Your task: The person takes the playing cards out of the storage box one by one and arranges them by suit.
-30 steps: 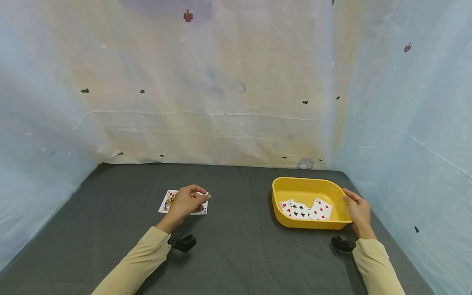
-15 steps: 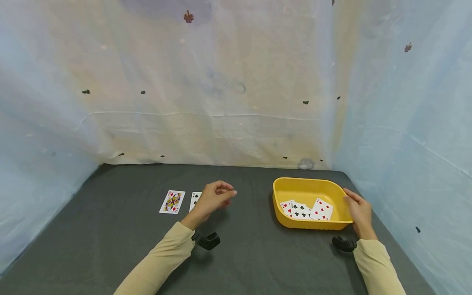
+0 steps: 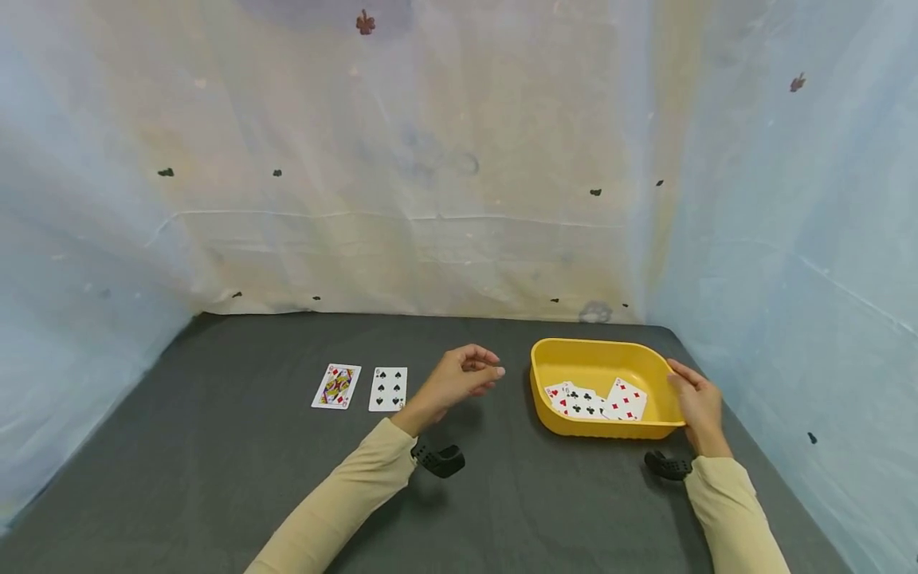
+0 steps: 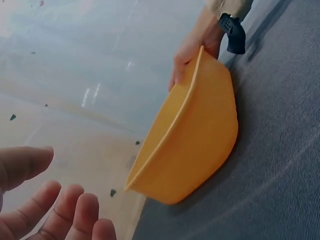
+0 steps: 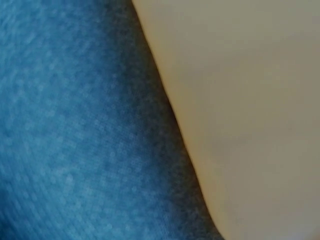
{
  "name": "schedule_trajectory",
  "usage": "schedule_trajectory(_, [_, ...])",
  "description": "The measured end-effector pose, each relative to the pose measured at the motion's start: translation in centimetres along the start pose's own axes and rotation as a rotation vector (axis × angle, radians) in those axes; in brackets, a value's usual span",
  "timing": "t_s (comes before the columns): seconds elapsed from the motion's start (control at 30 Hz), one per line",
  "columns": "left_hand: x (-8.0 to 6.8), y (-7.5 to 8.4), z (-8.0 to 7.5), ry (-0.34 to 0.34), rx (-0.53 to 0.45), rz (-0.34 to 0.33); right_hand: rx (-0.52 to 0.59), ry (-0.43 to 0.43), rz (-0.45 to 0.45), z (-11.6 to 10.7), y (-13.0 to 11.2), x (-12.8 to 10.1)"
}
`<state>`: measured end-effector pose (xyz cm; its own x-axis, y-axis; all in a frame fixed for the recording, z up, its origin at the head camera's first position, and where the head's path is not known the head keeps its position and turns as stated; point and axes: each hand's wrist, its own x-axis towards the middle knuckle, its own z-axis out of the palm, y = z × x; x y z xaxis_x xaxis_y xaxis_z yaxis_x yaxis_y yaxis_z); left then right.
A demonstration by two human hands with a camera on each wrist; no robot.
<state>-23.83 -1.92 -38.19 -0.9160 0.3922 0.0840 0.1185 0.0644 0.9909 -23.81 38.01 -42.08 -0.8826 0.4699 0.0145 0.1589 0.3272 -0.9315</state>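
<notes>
My left hand [image 3: 453, 384] hovers over the cloth between the two laid-out cards and the tray. In the left wrist view its thumb and fingers [image 4: 82, 215] stand apart, with nothing between them. A queen of diamonds [image 3: 337, 387] and a six of spades [image 3: 388, 389] lie face up, side by side, left of that hand. With fingers and thumb, my right hand [image 3: 700, 410] grips the right rim of a yellow plastic tray [image 3: 588, 360]. Inside lie a diamonds card [image 3: 625, 400], a clubs card [image 3: 584, 405] and a partly covered hearts card [image 3: 554, 394].
Dark grey cloth [image 3: 215, 478] covers the table. Pale patterned sheets hang as a back wall [image 3: 430, 159] and side walls, the right one [image 3: 803, 279] close beyond my right hand. The right wrist view shows just the tray's wall [image 5: 250, 110] beside cloth.
My left hand has moved right, away from the six of spades, which now shows fully beside the queen. My right hand keeps its grip on the tray, which stays in place.
</notes>
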Motion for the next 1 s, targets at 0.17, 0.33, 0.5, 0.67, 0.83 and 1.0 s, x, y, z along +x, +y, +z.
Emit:
schedule_trajectory(0.17, [0.6, 0.4, 0.8, -0.023, 0.023, 0.029, 0.016, -0.009, -0.01, 0.0, -0.1, 0.1])
schedule_trajectory(0.33, [1.7, 0.9, 2.2, -0.024, 0.014, 0.055, 0.021, -0.004, -0.009, -0.1, -0.1, 0.2])
schedule_trajectory(0.5, [3.0, 1.2, 3.9, -0.008, -0.02, 0.047, 0.017, 0.003, -0.019, -0.1, 0.0, 0.2])
schedule_trajectory(0.67, [4.1, 1.3, 5.5, -0.015, -0.043, 0.041, 0.023, 0.002, -0.029, -0.1, 0.1, 0.2])
schedule_trajectory(0.83, [5.3, 1.5, 6.9, -0.013, -0.052, 0.009, 0.039, -0.011, -0.034, 0.0, 0.2, 0.2])
schedule_trajectory(1.0, [6.4, 1.9, 8.4, -0.007, -0.059, -0.034, 0.037, -0.009, -0.027, -0.2, 0.2, 0.1])
